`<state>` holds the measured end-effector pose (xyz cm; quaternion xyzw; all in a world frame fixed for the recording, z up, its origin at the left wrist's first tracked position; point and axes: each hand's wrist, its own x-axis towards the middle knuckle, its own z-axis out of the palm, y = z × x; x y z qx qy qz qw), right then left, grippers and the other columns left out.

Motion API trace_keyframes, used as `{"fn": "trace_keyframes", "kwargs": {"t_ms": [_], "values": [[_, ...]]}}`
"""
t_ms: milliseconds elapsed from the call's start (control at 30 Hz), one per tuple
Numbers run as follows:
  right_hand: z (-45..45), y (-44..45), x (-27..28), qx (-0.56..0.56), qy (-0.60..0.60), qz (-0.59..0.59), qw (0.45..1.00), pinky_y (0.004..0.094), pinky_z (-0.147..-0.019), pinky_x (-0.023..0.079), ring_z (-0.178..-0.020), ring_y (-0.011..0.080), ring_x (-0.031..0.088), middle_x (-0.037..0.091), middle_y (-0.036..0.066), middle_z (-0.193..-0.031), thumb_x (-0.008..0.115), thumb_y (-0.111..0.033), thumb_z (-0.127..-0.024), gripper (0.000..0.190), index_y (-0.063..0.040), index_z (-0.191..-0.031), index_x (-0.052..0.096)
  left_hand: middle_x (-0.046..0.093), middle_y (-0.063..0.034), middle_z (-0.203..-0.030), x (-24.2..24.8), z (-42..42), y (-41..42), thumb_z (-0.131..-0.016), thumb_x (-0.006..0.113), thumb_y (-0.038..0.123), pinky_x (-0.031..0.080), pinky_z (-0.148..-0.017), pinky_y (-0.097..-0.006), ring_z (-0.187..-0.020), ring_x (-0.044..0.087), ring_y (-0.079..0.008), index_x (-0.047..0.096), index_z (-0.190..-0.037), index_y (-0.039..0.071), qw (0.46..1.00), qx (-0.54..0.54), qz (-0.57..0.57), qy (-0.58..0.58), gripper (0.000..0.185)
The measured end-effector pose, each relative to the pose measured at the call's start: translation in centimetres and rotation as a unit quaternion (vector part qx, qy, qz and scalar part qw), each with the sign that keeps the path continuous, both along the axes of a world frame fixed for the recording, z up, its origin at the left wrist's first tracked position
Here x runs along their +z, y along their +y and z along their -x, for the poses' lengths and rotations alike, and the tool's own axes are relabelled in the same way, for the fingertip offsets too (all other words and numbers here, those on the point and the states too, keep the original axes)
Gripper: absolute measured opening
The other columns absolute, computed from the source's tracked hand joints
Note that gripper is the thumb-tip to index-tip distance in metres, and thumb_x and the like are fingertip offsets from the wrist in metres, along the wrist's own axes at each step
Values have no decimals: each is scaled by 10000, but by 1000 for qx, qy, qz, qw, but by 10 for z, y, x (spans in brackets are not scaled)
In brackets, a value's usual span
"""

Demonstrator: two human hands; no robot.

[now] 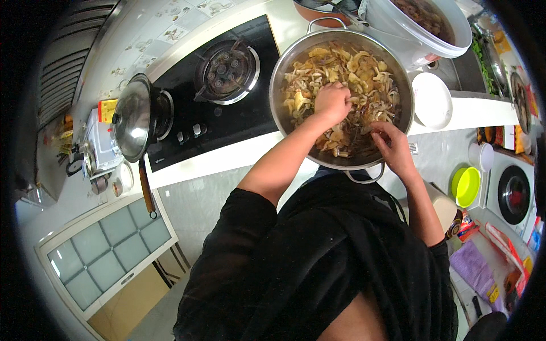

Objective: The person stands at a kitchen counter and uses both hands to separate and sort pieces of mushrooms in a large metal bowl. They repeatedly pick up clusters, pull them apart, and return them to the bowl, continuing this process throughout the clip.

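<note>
A wide stainless steel pot (276,85) with two loop handles stands on the counter's edge before me. It is full of mushrooms (362,72), pale and yellow-brown pieces lying in dark liquid. My left hand (333,102) reaches into the middle of the pot, its fingers bent among the mushrooms; what they touch is partly hidden. Near the pot's right front rim is my right hand (390,143), thumb and forefinger close together at a small pale piece of mushroom.
Left of the pot lies a black gas hob (239,123), with a lidded wok (133,117) on its far burner. A white plate (431,101) is close to the pot's right side. Behind it stands a large white plastic bucket (401,38), beside the sink (463,72).
</note>
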<state>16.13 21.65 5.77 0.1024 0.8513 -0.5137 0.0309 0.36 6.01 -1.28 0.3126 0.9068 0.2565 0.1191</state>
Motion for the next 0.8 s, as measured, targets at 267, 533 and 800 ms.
{"fn": "trace_keyframes", "kwargs": {"t_ms": [267,533,800], "values": [[9,18,-14,14,-49,133,990,291,-736,525,-803,185,673,686,135,-964,603,-62,-932,167,12,-1076,644,578,-86,-838,46,-39,-34,-801,648,63,489,-648,-394,-743,617,-273,555,-892,63,990,12,-130,60,130],[16,17,-21,84,-91,201,972,257,-738,531,-800,122,653,681,73,-943,559,-104,-986,197,6,-1135,626,685,-76,-1003,64,-74,-43,-854,618,44,505,-840,-415,-938,633,-335,585,-1209,95,992,0,-88,95,360],[7,19,-25,95,-44,165,981,285,-696,515,-734,165,652,680,115,-871,600,-48,-930,155,16,-1065,637,698,-172,-908,48,-55,-35,-861,529,41,529,-779,-442,-911,661,-360,575,-1219,49,994,96,-16,45,361]]}}
